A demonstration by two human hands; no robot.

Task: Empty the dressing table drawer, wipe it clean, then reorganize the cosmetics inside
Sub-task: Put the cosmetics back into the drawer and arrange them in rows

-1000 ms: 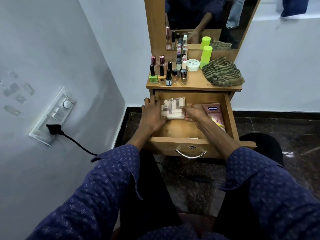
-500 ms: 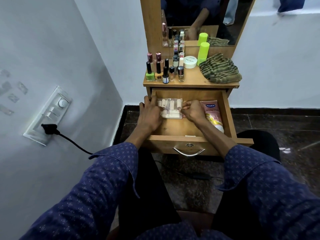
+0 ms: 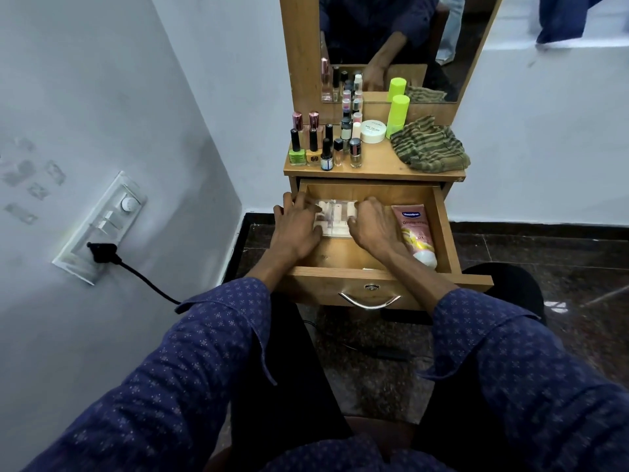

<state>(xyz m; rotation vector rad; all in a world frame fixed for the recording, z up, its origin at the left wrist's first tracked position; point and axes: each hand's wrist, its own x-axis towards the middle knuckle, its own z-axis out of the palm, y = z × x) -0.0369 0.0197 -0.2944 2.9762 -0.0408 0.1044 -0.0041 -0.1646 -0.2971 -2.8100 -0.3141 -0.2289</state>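
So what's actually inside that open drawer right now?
Inside the drawer lie a clear box of pale items, gripped by the left hand and right hand, and a pink Vaseline tube on the right. The hands cover whatever lies beneath them.

Drawer pulled open. Clear box of pale pieces lies inside toward its back left. Left hand and right hand flank the box, fingers curled on its edges. Pink tube lies just right of the right hand. On the surface: nail polish bottles, white jar, green bottle, striped cloth. Mirror behind.
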